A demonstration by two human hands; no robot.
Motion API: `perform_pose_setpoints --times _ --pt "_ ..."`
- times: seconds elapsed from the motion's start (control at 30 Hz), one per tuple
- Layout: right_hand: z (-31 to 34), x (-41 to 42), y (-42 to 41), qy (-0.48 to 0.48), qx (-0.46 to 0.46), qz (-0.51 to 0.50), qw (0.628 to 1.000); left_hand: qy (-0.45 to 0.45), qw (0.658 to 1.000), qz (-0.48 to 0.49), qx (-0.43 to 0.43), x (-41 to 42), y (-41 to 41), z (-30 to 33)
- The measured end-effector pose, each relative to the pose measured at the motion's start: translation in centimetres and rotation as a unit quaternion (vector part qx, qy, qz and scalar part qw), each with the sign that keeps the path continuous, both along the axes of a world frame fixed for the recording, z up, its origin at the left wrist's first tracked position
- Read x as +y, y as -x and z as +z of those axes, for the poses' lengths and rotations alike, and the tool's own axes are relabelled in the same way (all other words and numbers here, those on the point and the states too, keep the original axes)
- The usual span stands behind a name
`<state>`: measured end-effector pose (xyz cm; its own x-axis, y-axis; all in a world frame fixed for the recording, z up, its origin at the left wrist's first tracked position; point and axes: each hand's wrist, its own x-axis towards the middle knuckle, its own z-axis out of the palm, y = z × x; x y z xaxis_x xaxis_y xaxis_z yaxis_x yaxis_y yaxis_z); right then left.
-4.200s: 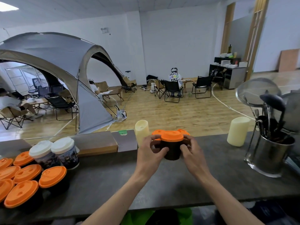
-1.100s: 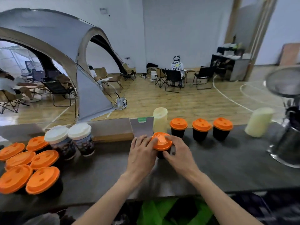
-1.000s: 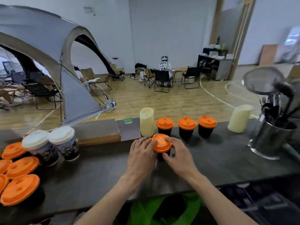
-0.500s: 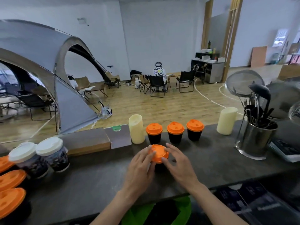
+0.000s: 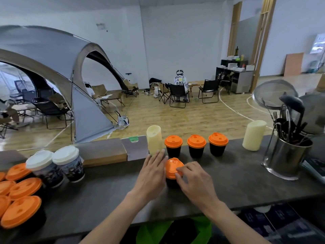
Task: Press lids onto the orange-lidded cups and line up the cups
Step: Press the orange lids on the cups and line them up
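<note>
1. The left hand (image 5: 152, 170) lies flat with its fingers stretched out and spread, grasping nothing; its inner edge rests against the nine o'clock side of an orange lid (image 5: 173, 167), and its fingertips reach up toward the foot of a cream candle (image 5: 154, 139).

2. The right hand (image 5: 195, 180) is loosely curled, its fingers bent down over the lid's three to five o'clock edge and pressing on it rather than closing around it.

3. The lid sits on a small dark cup (image 5: 171, 183), tilted slightly toward twelve o'clock. The cup stands on the grey counter (image 5: 237, 173) between the two hands; most of its wall is hidden by them.

4. At twelve to one o'clock from that cup, three lidded cups stand in a row along the counter's far edge: the first (image 5: 173, 146) just beside the candle, the second (image 5: 196, 146) next, the third (image 5: 218, 144) last. They stand near one another without touching.

5. Further toward two o'clock are a second cream candle (image 5: 254, 135) and a steel utensil holder (image 5: 286, 158) full of dark tools.

6. At nine o'clock, two white-lidded patterned cups (image 5: 56, 164) stand side by side, touching.

7. At eight o'clock, at the counter's left end, a cluster of larger orange-lidded cups (image 5: 21, 199) stands packed together.
</note>
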<state>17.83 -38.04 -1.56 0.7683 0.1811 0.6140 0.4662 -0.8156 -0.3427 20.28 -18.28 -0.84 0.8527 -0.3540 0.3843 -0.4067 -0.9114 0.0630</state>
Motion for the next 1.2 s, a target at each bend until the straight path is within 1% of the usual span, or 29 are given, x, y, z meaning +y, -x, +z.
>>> perform_pose_setpoints --times 0.13,0.2,0.27,0.33,0.4,0.53,0.6,0.67,0.77,0.83,0.9,0.97,1.03,1.07,1.13,1.2 --pt "2.1 -0.3 -2.2 -0.054 0.014 -0.017 0.998 0.034 0.999 -0.021 -0.027 -0.6 1.2 1.2" --pt "2.8 -0.3 -3.3 -0.05 0.058 0.021 0.997 0.042 0.998 -0.019 -0.036 -1.5 1.7 0.8" --pt "2.7 -0.3 -3.8 0.008 0.125 0.087 0.988 0.035 0.999 -0.008 -0.011 -2.4 2.1 -0.2" --pt "1.6 -0.2 -3.9 0.066 0.191 0.133 0.97 0.028 0.998 0.001 0.049 -2.9 2.4 -1.4" --pt "0.5 -0.2 -3.7 0.055 0.222 0.146 0.963 0.046 0.996 0.002 0.074 -3.1 2.6 -2.0" --pt "0.3 0.1 -3.5 0.035 0.227 0.139 0.963 0.054 0.995 0.0 0.082 -2.8 2.5 -1.8" --pt "0.0 -0.1 -3.3 -0.012 0.229 0.148 0.962 0.078 0.994 -0.008 0.079 -2.6 2.5 -1.9" --pt "-0.7 -0.4 -2.9 -0.092 0.214 0.137 0.963 0.118 0.989 -0.018 0.084 -2.2 2.7 -1.9" --pt "-2.2 -1.0 -2.0 -0.237 0.168 0.067 0.955 0.177 0.979 0.024 0.093 -0.9 2.5 -2.4" --pt "-2.9 -1.2 -1.6 -0.302 0.177 0.031 0.936 0.226 0.966 0.051 0.118 -0.4 2.3 -2.3" --pt "-3.3 -1.0 -1.2 -0.317 0.209 0.027 0.925 0.269 0.952 0.047 0.142 -0.5 2.2 -1.9" --pt "-3.4 -0.5 -1.1 -0.299 0.22 0.039 0.928 0.286 0.944 0.038 0.158 -1.1 2.4 -1.5" --pt "-2.6 0.1 -1.2 -0.305 0.208 0.045 0.928 0.303 0.941 0.042 0.143 -1.4 2.2 -1.1" --pt "-1.8 0.3 -1.2 -0.327 0.204 0.041 0.922 0.325 0.936 0.046 0.128 -1.5 2.1 -0.8" --pt "0.3 0.5 -1.3 -0.381 0.193 0.027 0.904 0.389 0.914 0.055 0.104 -1.6 1.9 0.4" --pt "2.5 0.6 -1.5 -0.411 0.189 0.017 0.892 0.459 0.882 0.047 0.1 -1.8 2.2 1.8"
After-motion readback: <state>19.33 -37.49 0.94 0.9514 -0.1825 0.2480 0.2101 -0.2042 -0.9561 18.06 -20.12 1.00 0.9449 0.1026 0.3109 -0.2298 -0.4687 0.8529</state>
